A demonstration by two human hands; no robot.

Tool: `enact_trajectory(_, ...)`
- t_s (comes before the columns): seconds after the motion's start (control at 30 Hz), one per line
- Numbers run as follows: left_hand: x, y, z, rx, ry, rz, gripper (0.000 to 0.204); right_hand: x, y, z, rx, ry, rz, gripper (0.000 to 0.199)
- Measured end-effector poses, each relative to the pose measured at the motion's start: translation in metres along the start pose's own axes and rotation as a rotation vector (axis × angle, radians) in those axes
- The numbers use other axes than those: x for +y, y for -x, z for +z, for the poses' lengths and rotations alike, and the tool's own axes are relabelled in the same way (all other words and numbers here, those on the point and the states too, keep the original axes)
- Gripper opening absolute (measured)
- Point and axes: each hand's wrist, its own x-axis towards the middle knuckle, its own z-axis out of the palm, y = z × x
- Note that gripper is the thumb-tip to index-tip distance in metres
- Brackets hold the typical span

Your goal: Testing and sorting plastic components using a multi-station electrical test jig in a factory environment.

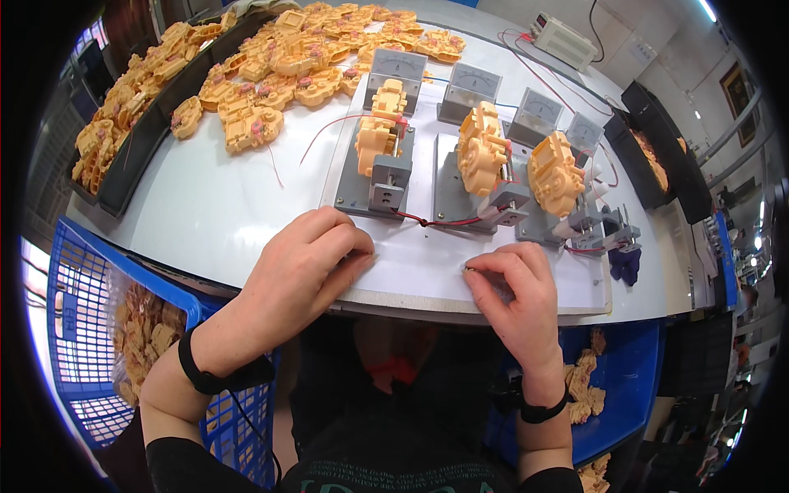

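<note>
My left hand (308,256) rests near the front edge of the white board (411,279), fingers curled, thumb and fingertips drawn together. What they hold, if anything, is hidden. To its right, my right hand (519,297) pinches thumb and forefinger together over the board; a tiny dark speck shows there, too small to name. Beyond the hands, grey test fixtures (349,191) carry yellow plastic gear housings: a left one (380,131), a middle one (482,150) and a right one (556,174). Red and black wires (436,222) run between the fixtures, closest to my fingertips.
Behind the fixtures stand several analog meters (470,82). Many yellow housings (279,70) are heaped at the back left, beside a filled black tray (107,177). A power supply (565,39) sits at the back. Blue crates (74,271) with parts flank me below the table.
</note>
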Motion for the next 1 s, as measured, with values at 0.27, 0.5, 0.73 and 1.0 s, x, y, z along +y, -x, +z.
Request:
enact_trajectory(0.27, 0.001, 0.000, -0.001, -0.020, 0.036, -0.030, 0.012, 0.001, -0.001, -0.003, -0.053, -0.065, 0.065, 0.018)
enact_trajectory(0.5, 0.001, 0.000, -0.002, -0.025, 0.112, -0.073, 0.015, 0.003, -0.002, -0.010, -0.148, -0.036, 0.066, 0.017)
enact_trajectory(0.73, 0.003, -0.002, -0.007, -0.051, 0.148, -0.083, 0.016, 0.000, -0.002, -0.005, -0.093, -0.089, 0.111, 0.016)
enact_trajectory(1.0, 0.007, -0.004, 0.000, -0.006, 0.139, -0.127, 0.008, 0.003, -0.008, -0.001, -0.037, -0.066, 0.014, 0.007)
